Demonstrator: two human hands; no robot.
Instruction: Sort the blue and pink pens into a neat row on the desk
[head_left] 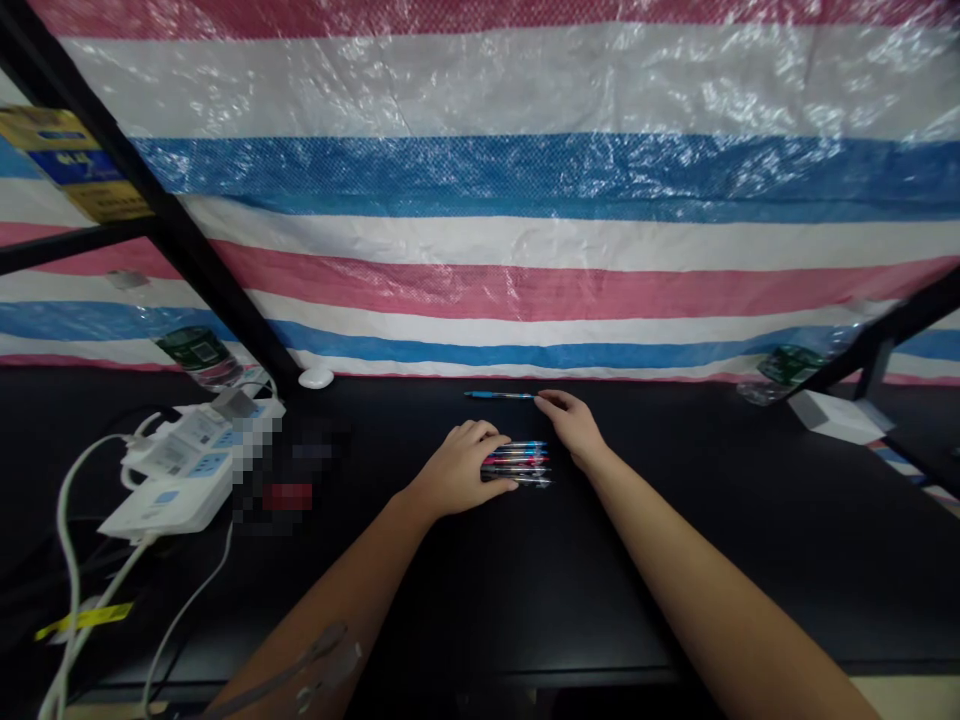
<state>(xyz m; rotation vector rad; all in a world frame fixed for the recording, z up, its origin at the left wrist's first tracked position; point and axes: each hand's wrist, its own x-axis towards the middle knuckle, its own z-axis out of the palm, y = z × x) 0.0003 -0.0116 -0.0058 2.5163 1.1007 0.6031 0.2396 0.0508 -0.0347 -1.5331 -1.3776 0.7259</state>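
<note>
My left hand (pixel 463 465) lies with curled fingers on a bunch of several pens (pixel 525 464), blue and red among them, that rests on the black table (pixel 525 590). My right hand (pixel 571 420) reaches further back, its fingertips pinched on the end of a single blue pen (pixel 499 395) that lies flat near the striped tarp. The two hands are close together, with the pen bunch between them.
A red, white and blue striped tarp (pixel 525 200) hangs behind the table. White power strips (pixel 187 465) with cables sit at the left, a small white round object (pixel 316 377) behind them. A white box (pixel 836 415) and black frame bars (pixel 187 250) stand at the sides.
</note>
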